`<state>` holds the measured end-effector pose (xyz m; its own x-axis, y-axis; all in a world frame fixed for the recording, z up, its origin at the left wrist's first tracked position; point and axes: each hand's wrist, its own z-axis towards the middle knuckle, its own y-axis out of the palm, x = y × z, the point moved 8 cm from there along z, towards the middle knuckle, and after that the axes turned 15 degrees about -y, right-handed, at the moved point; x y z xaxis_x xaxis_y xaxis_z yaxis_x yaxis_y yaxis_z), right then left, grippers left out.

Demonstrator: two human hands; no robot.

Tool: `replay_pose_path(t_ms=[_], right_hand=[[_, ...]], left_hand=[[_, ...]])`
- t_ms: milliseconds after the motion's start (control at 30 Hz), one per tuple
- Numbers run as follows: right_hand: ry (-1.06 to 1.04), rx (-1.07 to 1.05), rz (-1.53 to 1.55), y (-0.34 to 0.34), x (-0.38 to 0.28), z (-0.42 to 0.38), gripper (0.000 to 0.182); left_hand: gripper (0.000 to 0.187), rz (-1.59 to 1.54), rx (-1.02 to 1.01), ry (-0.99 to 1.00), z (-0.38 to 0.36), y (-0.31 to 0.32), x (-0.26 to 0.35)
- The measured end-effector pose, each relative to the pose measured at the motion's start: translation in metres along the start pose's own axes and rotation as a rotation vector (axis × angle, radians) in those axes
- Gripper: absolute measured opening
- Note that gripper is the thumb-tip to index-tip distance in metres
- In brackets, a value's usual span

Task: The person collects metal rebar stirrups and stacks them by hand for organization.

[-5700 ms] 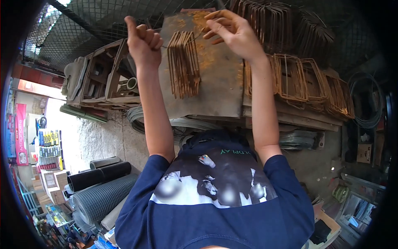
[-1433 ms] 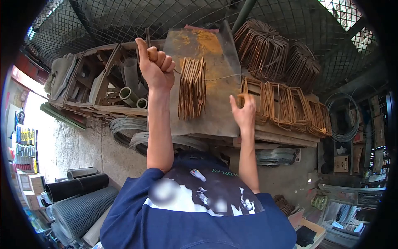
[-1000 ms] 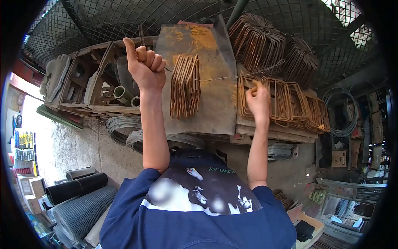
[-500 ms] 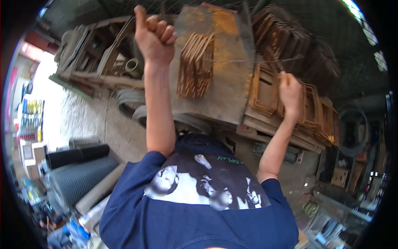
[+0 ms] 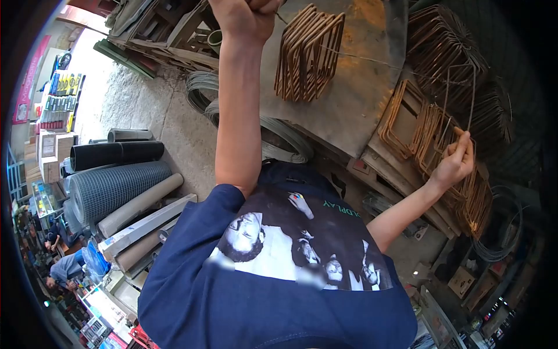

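Note:
My left hand (image 5: 247,17) is at the top edge, fingers curled closed and partly cut off; what it holds, if anything, is hidden. Just right of it, a stack of rusty bent-steel stirrups (image 5: 308,55) stands on the worn tabletop (image 5: 360,110). My right hand (image 5: 453,166) is closed on a thin bent steel stirrup (image 5: 471,102), its narrow frame rising above the fingers. Beneath and around that hand sit more rusty rectangular stirrups (image 5: 401,131) on a low wooden platform. A thin line of wire (image 5: 372,59) crosses the tabletop.
Dark bundles of bent rods (image 5: 447,35) are piled at the upper right. Coiled wire (image 5: 285,139) lies below the table. Rolls of wire mesh (image 5: 119,192) and a black roll (image 5: 116,154) rest on the floor at left. Another wire coil (image 5: 500,232) is at right.
The view has shifted, so the table and stacks appear farther right. My right hand has moved right and down, and the bent stirrup now shows above it. My left hand is higher, partly out of frame.

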<state>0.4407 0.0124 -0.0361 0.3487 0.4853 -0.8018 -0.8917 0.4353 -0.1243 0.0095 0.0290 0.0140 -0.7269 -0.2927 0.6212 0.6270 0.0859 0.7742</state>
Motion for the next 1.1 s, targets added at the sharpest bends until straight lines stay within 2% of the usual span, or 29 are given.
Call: replay_pose_path(t_ms=[100,200,267,300,433,567,767,1100], right_hand=[[0.001,0.059,0.015,-0.002,-0.008,-0.006,0.033],[0.053,0.156,0.114,-0.001,-0.015,-0.015,0.032],[0.051,0.209,0.167,0.002,-0.018,-0.019,0.033],[0.079,0.236,0.255,0.005,-0.016,-0.021,0.028],[0.054,0.274,0.355,0.01,-0.02,-0.024,0.032],[0.01,0.273,0.501,0.01,-0.03,-0.027,0.032],[-0.036,0.31,0.487,0.016,-0.044,-0.036,0.034],[-0.119,0.254,0.318,0.055,-0.06,-0.068,0.037]], left_hand=[[0.056,-0.01,0.005,-0.027,-0.002,-0.001,-0.002],[0.053,-0.103,-0.206,-0.079,0.0,0.001,-0.003],[0.058,0.054,-0.167,-0.11,-0.006,0.006,-0.005],[0.057,0.012,-0.098,-0.107,-0.008,0.003,-0.006],[0.058,-0.024,-0.167,-0.139,-0.007,0.007,-0.009],[0.057,-0.012,-0.073,-0.146,-0.006,0.007,-0.012],[0.058,-0.005,-0.045,-0.173,-0.007,0.015,-0.012],[0.058,-0.11,0.003,-0.175,-0.007,0.005,-0.015]])
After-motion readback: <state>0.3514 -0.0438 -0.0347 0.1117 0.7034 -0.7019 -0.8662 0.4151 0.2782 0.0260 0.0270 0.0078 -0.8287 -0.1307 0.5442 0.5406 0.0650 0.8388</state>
